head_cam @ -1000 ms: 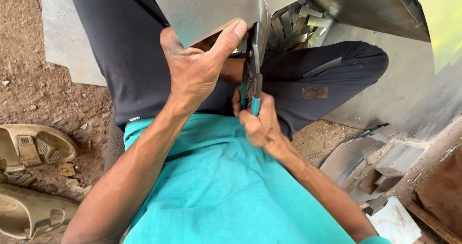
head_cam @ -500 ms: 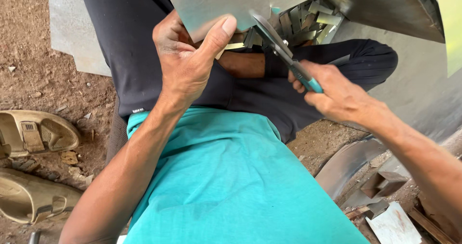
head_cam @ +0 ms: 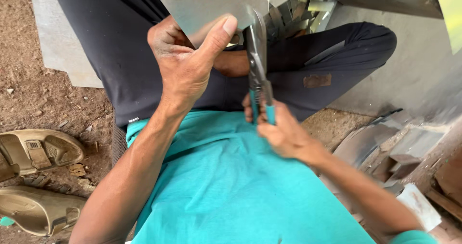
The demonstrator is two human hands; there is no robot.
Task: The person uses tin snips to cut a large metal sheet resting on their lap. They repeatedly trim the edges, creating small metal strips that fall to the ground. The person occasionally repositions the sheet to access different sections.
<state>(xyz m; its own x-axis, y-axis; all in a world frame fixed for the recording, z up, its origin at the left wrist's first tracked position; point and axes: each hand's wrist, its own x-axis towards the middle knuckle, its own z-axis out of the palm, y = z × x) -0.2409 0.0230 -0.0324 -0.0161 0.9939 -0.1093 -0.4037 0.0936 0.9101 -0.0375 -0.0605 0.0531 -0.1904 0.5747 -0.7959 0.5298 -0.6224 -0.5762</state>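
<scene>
The ground is bare brown dirt (head_cam: 43, 95), scattered with small chips and pebbles. At nine o'clock a tan sandal (head_cam: 38, 152) lies on it, and a second sandal (head_cam: 36, 210) lies just beside it at eight o'clock. A flat grey sheet (head_cam: 60, 46) lies at ten o'clock. At four o'clock, curved and flat metal offcuts (head_cam: 385, 147) are piled together.

The person wore a teal short-sleeved shirt (head_cam: 226, 191), its hem lying over dark grey trousers (head_cam: 115, 51); a small brown patch (head_cam: 317, 80) showed on one trouser leg; both forearms were bare, with no watch or rings visible.
</scene>
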